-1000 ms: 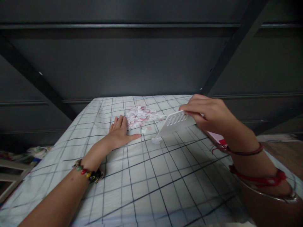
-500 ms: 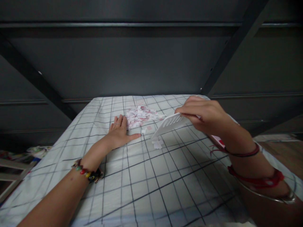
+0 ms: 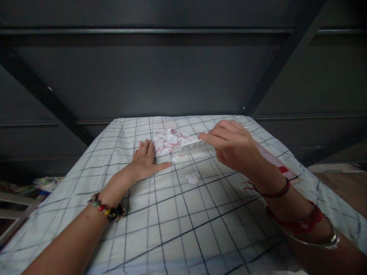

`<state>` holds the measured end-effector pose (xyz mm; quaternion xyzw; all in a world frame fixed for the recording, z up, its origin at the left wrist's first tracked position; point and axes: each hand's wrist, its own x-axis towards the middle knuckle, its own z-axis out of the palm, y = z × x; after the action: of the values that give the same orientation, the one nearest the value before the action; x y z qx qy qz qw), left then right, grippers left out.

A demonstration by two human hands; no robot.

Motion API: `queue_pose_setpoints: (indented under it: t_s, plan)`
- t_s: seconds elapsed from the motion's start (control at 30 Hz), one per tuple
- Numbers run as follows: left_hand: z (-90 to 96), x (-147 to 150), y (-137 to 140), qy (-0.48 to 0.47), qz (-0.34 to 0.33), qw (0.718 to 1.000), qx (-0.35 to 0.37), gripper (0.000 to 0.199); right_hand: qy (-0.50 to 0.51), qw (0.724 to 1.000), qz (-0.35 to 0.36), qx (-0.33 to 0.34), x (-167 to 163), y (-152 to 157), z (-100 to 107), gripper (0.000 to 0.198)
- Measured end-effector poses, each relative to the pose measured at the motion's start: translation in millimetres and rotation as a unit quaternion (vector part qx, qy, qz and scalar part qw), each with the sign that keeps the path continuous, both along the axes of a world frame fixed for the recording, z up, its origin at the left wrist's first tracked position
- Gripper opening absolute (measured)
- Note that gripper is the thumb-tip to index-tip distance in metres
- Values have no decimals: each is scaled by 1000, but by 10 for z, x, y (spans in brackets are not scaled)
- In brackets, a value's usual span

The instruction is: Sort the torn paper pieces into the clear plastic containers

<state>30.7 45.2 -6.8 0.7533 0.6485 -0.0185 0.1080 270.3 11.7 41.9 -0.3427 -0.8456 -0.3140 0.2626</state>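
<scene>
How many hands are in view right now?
2: the left hand rests on the cloth, left of the scraps; the right hand holds the white scraper to their right.

Left hand [image 3: 145, 165]: one thin silver-coloured metal ring [image 3: 142, 150]; at the wrist, one bracelet of round green, red, yellow and black beads [image 3: 106, 211], with larger dark, gold-flecked pieces. Right hand [image 3: 233, 143]: one slim dark-red and black cord bracelet [image 3: 276, 194], loose red ends; one broad red textile band [image 3: 301, 226]; one slender silver-coloured metal bangle [image 3: 333, 240]. Forearms bare.
</scene>
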Motion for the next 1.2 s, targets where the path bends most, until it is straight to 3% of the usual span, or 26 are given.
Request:
queue_pose_setpoints:
  t_s: [0.23, 0.4, 0.53, 0.9, 1.2]
  plan:
    - [8, -41, 8, -8, -9, 1000, 9, 109, 14, 998, 54, -42, -22, -38, 1, 40]
    - [75, -150, 50, -33, 0, 999, 0, 107, 20, 998, 49, -39, -25, -38, -8, 39]
    - [88, -169, 53, -17, 8, 1000, 14, 105, 35, 992, 92, -80, -21, -51, 17, 34]
    - [39, -150, 23, 7, -49, 999, -20, 122, 72, 979, 152, -117, 39, -80, 106, 33]
    - [27, -157, 36, -10, -64, 998, 6, 121, 70, 979, 149, -123, 70, -91, 149, 32]
